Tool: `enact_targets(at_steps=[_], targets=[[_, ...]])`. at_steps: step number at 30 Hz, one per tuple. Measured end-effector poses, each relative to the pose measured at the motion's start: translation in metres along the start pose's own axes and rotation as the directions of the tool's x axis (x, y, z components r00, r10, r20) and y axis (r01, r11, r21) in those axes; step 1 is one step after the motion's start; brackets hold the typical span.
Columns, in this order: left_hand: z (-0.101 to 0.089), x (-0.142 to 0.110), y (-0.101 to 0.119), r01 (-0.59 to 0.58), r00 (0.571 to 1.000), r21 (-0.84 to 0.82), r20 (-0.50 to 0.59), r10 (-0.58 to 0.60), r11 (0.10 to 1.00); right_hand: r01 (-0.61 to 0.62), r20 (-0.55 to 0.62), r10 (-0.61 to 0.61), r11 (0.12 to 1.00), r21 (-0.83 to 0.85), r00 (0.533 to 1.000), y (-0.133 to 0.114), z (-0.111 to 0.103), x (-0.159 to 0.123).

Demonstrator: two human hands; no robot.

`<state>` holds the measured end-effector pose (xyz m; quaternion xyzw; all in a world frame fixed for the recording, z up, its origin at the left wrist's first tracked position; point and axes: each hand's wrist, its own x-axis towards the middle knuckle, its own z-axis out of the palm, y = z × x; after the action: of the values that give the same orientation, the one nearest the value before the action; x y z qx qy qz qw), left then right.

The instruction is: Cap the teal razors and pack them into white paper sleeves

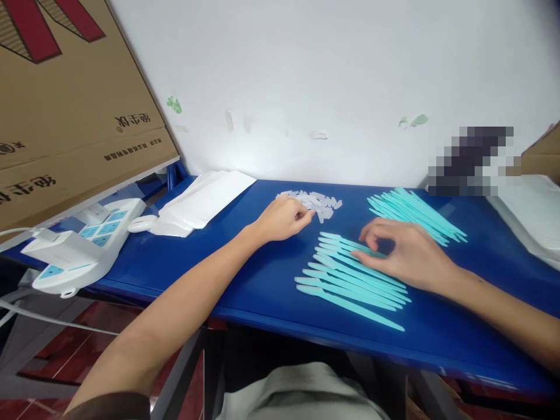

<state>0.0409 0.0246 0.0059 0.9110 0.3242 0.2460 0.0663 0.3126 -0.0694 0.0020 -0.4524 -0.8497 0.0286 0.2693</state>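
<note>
My left hand (284, 219) reaches to a small heap of clear plastic caps (317, 202) on the blue table (210, 274); its fingers are pinched together at the heap's edge, on a cap as far as I can tell. My right hand (405, 251) rests over the far end of a row of several turquoise plastic sticks (350, 280) laid side by side, with thumb and fingers curled onto one stick. A second loose pile of the same turquoise sticks (415, 214) lies behind my right hand.
A stack of white plastic bags (205, 198) lies at the back left. A white power strip with an adapter (83, 245) sits at the left edge, under a large cardboard box (65, 99). More white material (531, 219) lies at the right edge.
</note>
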Motion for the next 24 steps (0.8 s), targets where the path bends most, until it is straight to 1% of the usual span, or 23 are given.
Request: enact_targets(at_steps=[2,4,5,7,9,11,14,17,18,19,20,21,22,24], targets=[[-0.002,0.0,-0.003,-0.004,1.0,-0.009,0.001,0.004,1.0,-0.015,-0.026,0.016,0.999,0.039,1.0,-0.002,-0.001,-0.001],[-0.003,-0.001,-0.007,-0.01,1.0,0.004,-0.023,0.01,1.0,-0.006,-0.065,0.01,0.998,0.06,0.998,-0.003,-0.001,-0.002],[-0.003,-0.001,-0.01,-0.012,0.999,0.017,-0.034,0.012,1.0,0.01,-0.09,-0.006,0.999,0.048,0.996,-0.004,0.0,-0.003],[-0.004,-0.001,-0.016,-0.001,0.998,0.047,-0.057,0.004,0.999,0.052,-0.108,-0.055,0.998,-0.035,0.993,-0.006,0.001,-0.005],[-0.006,-0.001,-0.024,0.034,0.996,0.078,-0.083,-0.028,0.996,0.068,-0.058,-0.079,0.983,-0.171,0.995,-0.009,0.003,-0.007],[-0.009,-0.001,-0.034,0.104,0.989,0.12,-0.118,-0.09,0.987,0.06,0.043,-0.05,0.96,-0.273,0.998,-0.014,0.004,-0.009],[-0.022,-0.004,-0.05,0.25,0.962,0.232,-0.173,-0.213,0.94,0.066,0.176,-0.014,0.952,-0.298,0.984,-0.02,0.007,-0.016],[-0.044,-0.014,-0.069,0.392,0.919,0.384,-0.212,-0.334,0.836,0.103,0.24,-0.035,0.955,-0.277,0.97,-0.027,0.009,-0.023],[-0.053,-0.018,-0.076,0.46,0.888,0.417,-0.238,-0.394,0.784,0.109,0.253,-0.04,0.958,-0.266,0.967,-0.029,0.008,-0.024],[-0.062,-0.023,-0.084,0.538,0.843,0.431,-0.266,-0.468,0.725,0.11,0.268,-0.041,0.962,-0.249,0.963,-0.032,0.006,-0.023],[-0.07,-0.029,-0.092,0.616,0.786,0.427,-0.287,-0.547,0.662,0.108,0.288,-0.04,0.968,-0.227,0.957,-0.034,0.004,-0.022],[-0.077,-0.034,-0.1,0.684,0.725,0.409,-0.287,-0.627,0.604,0.109,0.316,-0.04,0.973,-0.202,0.948,-0.036,0.0,-0.021],[-0.084,-0.04,-0.109,0.733,0.669,0.385,-0.254,-0.699,0.561,0.112,0.349,-0.044,0.978,-0.178,0.936,-0.037,-0.004,-0.019],[-0.094,-0.05,-0.125,0.796,0.573,0.345,-0.161,-0.803,0.498,0.14,0.419,-0.067,0.979,-0.147,0.905,-0.035,-0.011,-0.015]])
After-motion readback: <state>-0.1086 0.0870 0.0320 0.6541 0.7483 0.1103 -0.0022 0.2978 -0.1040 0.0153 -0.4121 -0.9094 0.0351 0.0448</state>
